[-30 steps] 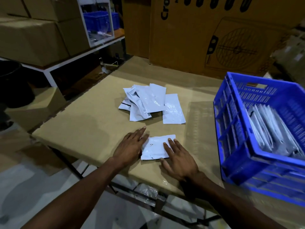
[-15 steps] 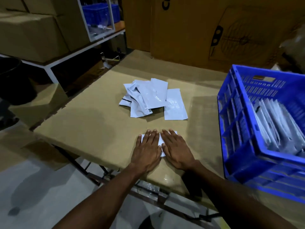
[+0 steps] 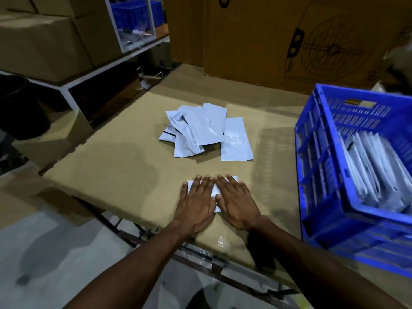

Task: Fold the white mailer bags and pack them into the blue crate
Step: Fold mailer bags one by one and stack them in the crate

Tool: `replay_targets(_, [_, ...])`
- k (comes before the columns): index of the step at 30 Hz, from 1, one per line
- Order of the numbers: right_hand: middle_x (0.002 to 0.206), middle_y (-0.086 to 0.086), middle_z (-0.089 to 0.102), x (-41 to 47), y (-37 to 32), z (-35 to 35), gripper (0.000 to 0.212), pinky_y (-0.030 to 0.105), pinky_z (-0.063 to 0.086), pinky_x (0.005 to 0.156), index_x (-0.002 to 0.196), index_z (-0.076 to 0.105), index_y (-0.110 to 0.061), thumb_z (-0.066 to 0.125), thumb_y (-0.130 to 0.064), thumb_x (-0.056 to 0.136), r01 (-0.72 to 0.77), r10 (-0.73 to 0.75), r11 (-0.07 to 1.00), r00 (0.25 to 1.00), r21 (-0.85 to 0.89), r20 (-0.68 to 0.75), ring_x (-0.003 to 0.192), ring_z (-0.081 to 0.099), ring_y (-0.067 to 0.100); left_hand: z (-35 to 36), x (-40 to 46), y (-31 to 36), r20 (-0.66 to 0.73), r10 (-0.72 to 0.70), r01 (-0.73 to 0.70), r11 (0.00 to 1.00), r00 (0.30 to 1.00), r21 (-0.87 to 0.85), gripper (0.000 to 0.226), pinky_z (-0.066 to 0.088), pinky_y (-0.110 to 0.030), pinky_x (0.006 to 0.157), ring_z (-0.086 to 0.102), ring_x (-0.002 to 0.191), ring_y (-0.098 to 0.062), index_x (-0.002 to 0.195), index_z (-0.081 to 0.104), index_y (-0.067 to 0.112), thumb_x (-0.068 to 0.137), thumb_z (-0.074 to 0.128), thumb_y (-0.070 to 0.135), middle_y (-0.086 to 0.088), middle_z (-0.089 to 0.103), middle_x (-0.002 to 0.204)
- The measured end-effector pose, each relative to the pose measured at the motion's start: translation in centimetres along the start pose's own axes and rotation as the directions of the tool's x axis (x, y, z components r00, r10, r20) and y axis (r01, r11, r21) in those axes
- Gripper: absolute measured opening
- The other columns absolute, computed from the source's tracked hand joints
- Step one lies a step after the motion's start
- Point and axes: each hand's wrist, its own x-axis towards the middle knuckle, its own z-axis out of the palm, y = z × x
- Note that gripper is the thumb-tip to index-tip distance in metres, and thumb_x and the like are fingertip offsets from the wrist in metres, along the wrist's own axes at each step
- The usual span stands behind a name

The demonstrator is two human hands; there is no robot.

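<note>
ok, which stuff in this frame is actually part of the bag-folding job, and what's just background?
Part of the job:
- folded mailer, pressed flat under the left hand and right hand
- pile of unfolded mailers
- blue crate holding packed mailers
- table

Just lying about:
- cardboard boxes on the shelf
- large printed carton
- far blue crate

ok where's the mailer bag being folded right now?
In the head view, the folded mailer bag lies flat near the table's front edge, pressed under both the left hand and right hand, nearer than the loose bag pile and left of the blue crate.
</note>
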Motion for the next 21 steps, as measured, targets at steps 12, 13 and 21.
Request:
replay_targets(12, [0.16, -0.016, 0.023, 0.6, 0.5, -0.9, 0.06, 0.06, 0.02, 0.114, 0.15, 0.03, -0.04, 0.016, -0.06, 0.095, -0.082, 0.085, 0.996, 0.987, -0.026, 0.137, 0.148, 0.018, 0.016, 0.0, 0.2, 0.0, 0.024, -0.009, 0.009, 1.0, 1.0, 0.025, 0.066, 0.026, -0.06, 0.115, 0.034, 0.148, -0.024, 0.147, 0.047, 0.011, 0.098, 0.016, 0.042, -0.005, 0.043, 0.157])
replay_targets(13, [0.161, -0.018, 0.02, 0.8, 0.6, -1.1, 0.06, 0.061, 0.016, 0.115, 0.151, 0.026, -0.042, 0.017, -0.062, 0.095, -0.1, 0.102, 0.995, 0.98, -0.019, 0.169, 0.149, 0.015, 0.016, 0.0, 0.3, 0.0, 0.03, -0.01, 0.009, 1.0, 1.0, 0.023, 0.069, 0.025, -0.061, 0.116, 0.032, 0.149, -0.024, 0.148, 0.046, 0.011, 0.097, 0.014, 0.043, -0.006, 0.041, 0.158])
replay_targets(21, [0.162, -0.017, 0.014, 1.3, 0.5, -2.1, 0.06, 0.061, 0.01, 0.116, 0.15, 0.026, -0.044, 0.027, -0.067, 0.094, -0.171, 0.163, 0.985, 0.96, 0.017, 0.228, 0.15, 0.008, 0.02, -0.9, 0.5, -0.4, 0.124, -0.132, 0.132, 0.991, 0.983, 0.008, 0.09, 0.004, -0.055, 0.123, 0.003, 0.155, -0.015, 0.158, 0.025, 0.024, 0.084, -0.005, 0.065, 0.006, 0.013, 0.168])
